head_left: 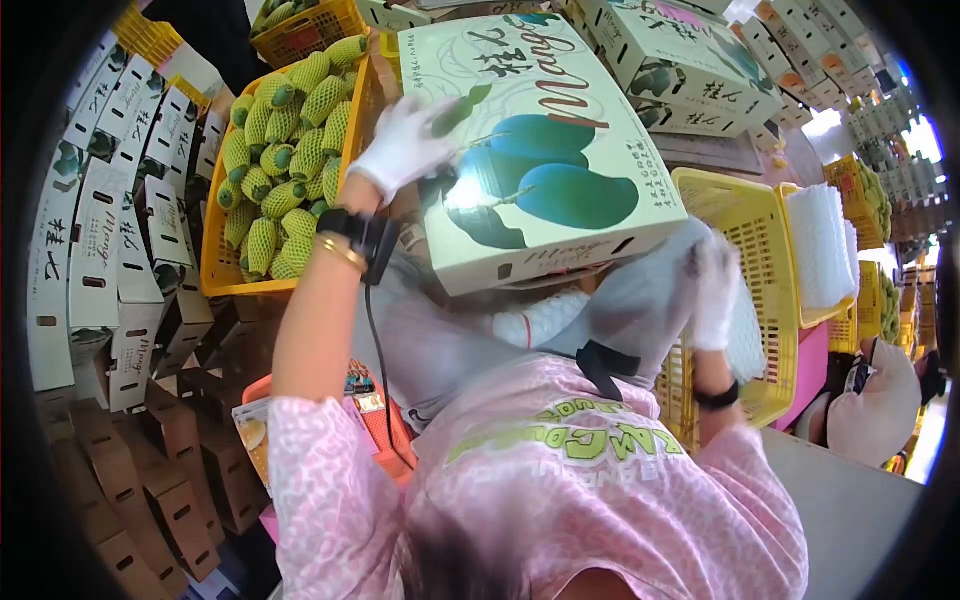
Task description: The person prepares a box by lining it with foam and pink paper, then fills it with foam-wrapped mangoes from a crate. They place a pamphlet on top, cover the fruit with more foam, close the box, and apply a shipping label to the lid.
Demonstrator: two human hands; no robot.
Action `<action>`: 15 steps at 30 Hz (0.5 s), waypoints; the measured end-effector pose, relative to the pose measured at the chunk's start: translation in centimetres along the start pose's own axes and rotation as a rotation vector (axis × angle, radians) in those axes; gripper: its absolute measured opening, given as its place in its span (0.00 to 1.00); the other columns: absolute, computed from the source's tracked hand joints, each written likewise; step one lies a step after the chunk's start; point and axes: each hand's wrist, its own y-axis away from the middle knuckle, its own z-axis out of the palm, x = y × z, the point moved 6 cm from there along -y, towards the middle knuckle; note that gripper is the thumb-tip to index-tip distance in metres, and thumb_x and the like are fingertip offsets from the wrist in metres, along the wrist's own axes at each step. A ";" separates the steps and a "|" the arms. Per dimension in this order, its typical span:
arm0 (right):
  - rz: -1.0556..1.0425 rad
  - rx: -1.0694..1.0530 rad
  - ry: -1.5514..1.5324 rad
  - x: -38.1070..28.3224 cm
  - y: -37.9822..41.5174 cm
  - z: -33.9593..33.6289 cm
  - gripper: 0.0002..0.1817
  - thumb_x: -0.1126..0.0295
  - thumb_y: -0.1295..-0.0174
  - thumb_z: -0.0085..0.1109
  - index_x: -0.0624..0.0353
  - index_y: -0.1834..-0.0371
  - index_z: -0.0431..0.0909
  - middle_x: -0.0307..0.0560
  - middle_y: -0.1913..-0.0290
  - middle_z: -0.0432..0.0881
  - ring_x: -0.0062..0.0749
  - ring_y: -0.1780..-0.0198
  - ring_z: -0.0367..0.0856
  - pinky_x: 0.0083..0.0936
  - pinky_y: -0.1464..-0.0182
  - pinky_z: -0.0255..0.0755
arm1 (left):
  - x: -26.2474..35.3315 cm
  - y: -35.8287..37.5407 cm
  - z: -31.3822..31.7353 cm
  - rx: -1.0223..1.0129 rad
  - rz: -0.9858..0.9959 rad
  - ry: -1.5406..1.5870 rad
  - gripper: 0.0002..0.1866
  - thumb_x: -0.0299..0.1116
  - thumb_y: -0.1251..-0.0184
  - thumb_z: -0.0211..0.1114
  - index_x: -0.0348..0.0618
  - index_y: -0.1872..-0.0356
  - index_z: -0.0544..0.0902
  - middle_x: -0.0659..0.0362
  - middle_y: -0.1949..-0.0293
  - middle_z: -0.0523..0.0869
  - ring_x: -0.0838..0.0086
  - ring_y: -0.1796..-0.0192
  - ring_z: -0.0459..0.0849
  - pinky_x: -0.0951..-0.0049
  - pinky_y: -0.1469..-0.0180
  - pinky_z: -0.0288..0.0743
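A closed white mango box (535, 200) with green mangoes and red lettering on its lid is in front of my body. My left hand (405, 145), in a white glove, lies against the lid's left side with its fingers stretched out. Off the box's near right corner, by my right knee, is my right hand (714, 290). It is gloved too, and motion smears its fingers, so I cannot make out whether it holds anything. The yellow basket (765, 385) is just to its right, with white foam netting (745, 335) at its near side.
To the left stands an orange crate (250, 287) of mangoes (280, 160) in yellow-green foam nets. Upright mango cartons (95, 260) line the far left. Another mango box (690, 65) lies at the back right. White foam sheets (820, 245) fill a crate on the right.
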 end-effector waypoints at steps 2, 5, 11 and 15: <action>-0.334 -0.274 0.564 1.9 5.6 5.2 0.09 0.70 0.41 0.59 0.60 0.60 0.74 0.43 0.63 0.75 0.25 0.63 0.76 0.22 0.57 0.73 | 3.3 -1.8 0.0 -0.179 -0.015 -0.086 0.26 0.49 0.46 0.61 0.55 0.44 0.76 0.44 0.48 0.73 0.51 0.40 0.66 0.60 0.38 0.61; 0.273 -0.430 0.216 5.1 8.5 13.0 0.15 0.76 0.47 0.64 0.61 0.58 0.71 0.45 0.58 0.79 0.28 0.54 0.78 0.25 0.54 0.74 | 5.4 -3.0 0.5 -0.201 -0.142 -0.208 0.32 0.60 0.45 0.58 0.57 0.41 0.73 0.50 0.43 0.72 0.50 0.38 0.65 0.57 0.38 0.62; 0.252 -0.351 -0.731 7.2 8.3 18.4 0.34 0.79 0.55 0.69 0.65 0.47 0.58 0.49 0.53 0.78 0.30 0.52 0.77 0.27 0.49 0.72 | 5.4 -2.1 2.3 -0.221 -0.065 -0.414 0.41 0.72 0.46 0.46 0.65 0.33 0.62 0.57 0.30 0.56 0.51 0.32 0.56 0.32 0.43 0.56; 0.210 -0.369 -0.509 6.1 7.3 18.7 0.34 0.80 0.55 0.66 0.68 0.47 0.54 0.51 0.49 0.74 0.32 0.49 0.76 0.28 0.48 0.70 | 6.2 -1.6 1.9 -0.299 -0.098 -0.380 0.42 0.70 0.47 0.49 0.64 0.32 0.60 0.56 0.29 0.54 0.46 0.31 0.54 0.37 0.39 0.53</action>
